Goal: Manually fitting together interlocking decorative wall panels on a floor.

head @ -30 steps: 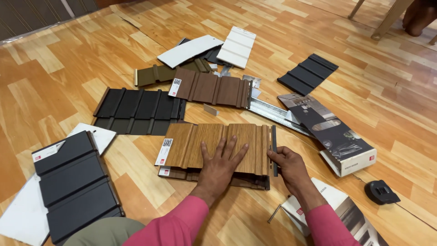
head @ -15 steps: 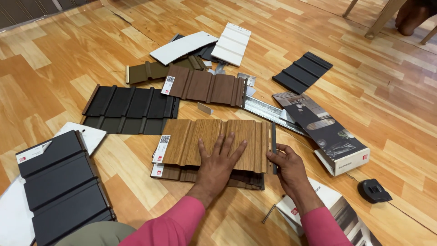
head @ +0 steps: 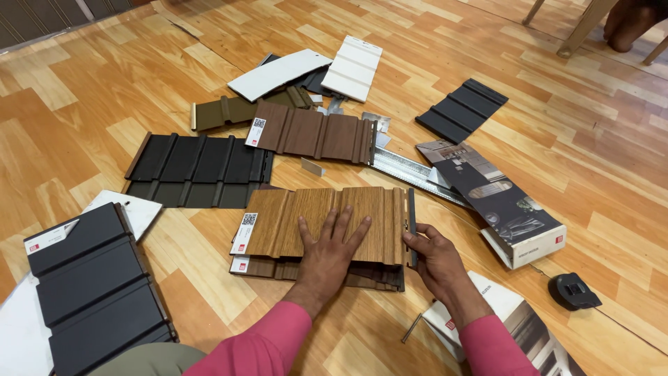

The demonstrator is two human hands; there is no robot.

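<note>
A light wood-grain ribbed panel sample (head: 306, 219) lies on top of a darker brown panel (head: 278, 268) on the wooden floor. My left hand (head: 332, 247) rests flat on the light panel with its fingers spread. At the panel's right edge, my right hand (head: 435, 254) pinches a thin dark strip (head: 411, 223) that runs along that edge. Both sleeves are pink.
Around the stack lie a black ribbed panel (head: 198, 167), a dark brown panel (head: 313, 132), an olive panel (head: 229, 110), white panels (head: 351, 68), a dark panel (head: 463, 104), a large black panel (head: 94, 289), a metal rail (head: 410, 170), a brochure box (head: 508, 209) and a small black object (head: 572, 291).
The view has shifted slightly. My left hand stays flat on the light panel, and my right hand stays at the dark strip on its right edge.
</note>
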